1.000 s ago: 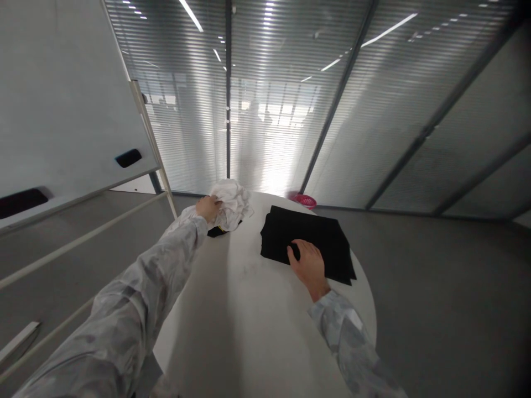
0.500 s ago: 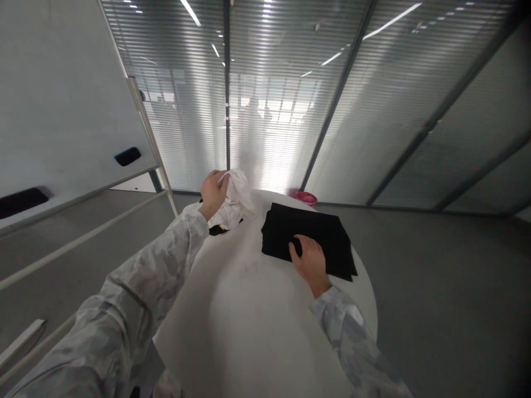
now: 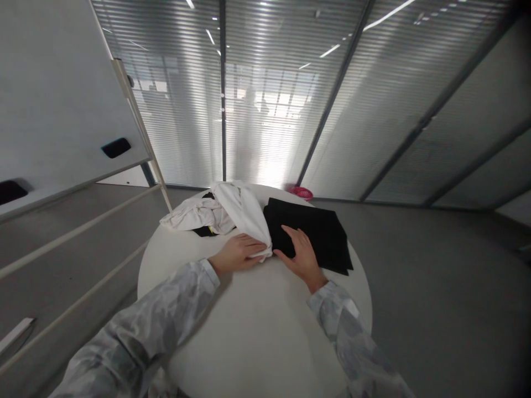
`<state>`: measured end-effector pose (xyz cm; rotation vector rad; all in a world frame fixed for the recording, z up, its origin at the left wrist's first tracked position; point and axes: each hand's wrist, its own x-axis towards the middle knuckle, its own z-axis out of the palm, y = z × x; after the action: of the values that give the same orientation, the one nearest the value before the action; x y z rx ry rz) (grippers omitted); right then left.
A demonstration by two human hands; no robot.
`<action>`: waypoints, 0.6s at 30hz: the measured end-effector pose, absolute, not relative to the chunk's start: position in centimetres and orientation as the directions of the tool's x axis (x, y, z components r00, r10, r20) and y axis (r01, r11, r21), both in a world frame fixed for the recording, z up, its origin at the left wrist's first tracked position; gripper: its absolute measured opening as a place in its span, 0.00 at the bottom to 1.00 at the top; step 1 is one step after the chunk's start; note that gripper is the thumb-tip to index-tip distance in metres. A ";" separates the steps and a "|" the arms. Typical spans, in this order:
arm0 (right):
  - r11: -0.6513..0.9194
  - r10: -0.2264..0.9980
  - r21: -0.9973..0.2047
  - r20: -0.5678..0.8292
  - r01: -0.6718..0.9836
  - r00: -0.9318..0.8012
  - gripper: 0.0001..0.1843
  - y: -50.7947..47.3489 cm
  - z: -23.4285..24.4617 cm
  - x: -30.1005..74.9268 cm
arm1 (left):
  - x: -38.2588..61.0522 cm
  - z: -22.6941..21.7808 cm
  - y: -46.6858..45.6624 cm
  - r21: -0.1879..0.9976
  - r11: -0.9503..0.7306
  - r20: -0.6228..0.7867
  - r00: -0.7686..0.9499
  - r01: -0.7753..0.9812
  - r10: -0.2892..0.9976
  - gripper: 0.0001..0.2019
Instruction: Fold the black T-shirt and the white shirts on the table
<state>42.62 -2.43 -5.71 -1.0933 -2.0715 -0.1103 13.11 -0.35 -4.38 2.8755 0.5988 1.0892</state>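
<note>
My left hand [image 3: 239,253] is closed on the near end of a white cloth [image 3: 244,213], possibly a garment. The cloth stretches back across the round white table [image 3: 257,326] to a crumpled white fabric pile [image 3: 197,214]. Dark fabric with a bit of yellow [image 3: 204,231] peeks out beneath that pile. On the right lies a flat stack of black folded cloth [image 3: 327,235]. My right hand [image 3: 302,255] rests over its near left part, thumb and fingers spread, holding nothing. The right thumb is close to the white cloth's end.
A whiteboard on a pale frame [image 3: 62,99] stands at the left, its rails [image 3: 78,229] beside the table. Behind the table is a glass wall with blinds [image 3: 265,110]. A pink basket [image 3: 301,192] sits past the table's far edge.
My left hand has brought the white cloth from the table's far left toward me and right, laying it beside the black stack. My right hand stays over the stack, fingers wider apart.
</note>
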 end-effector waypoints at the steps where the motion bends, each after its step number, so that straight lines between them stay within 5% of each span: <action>1: 0.639 0.663 -0.244 0.655 0.730 -0.362 0.42 -2.5 -5.6 42.3 | 12.5 -4.5 -0.1 0.166 -0.935 0.633 0.693 0.313 0.345 0.17; 4: 0.669 0.655 -0.194 0.609 0.717 -0.447 0.43 -2.8 -5.2 40.7 | 10.2 -4.3 0.9 0.240 -0.911 0.658 0.634 0.335 0.406 0.18; 8: 0.683 0.644 -0.169 0.599 0.711 -0.476 0.42 -2.6 -5.1 37.9 | 7.5 -4.3 2.7 0.310 -0.736 0.725 0.351 0.602 0.592 0.15; 14: 0.660 0.646 -0.186 0.635 0.728 -0.423 0.15 -1.5 -5.9 35.6 | 5.2 -5.6 4.6 0.358 -0.407 0.632 0.102 0.841 0.768 0.23; 18: 0.619 0.609 -0.324 0.773 0.715 -0.177 0.11 -1.3 -5.5 36.8 | 4.5 -6.4 5.1 0.334 -0.345 0.589 0.091 0.877 0.803 0.20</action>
<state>36.80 -1.31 -5.52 -1.0594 -1.8722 -0.1370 4.47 5.11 -6.43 2.3944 1.8523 1.1682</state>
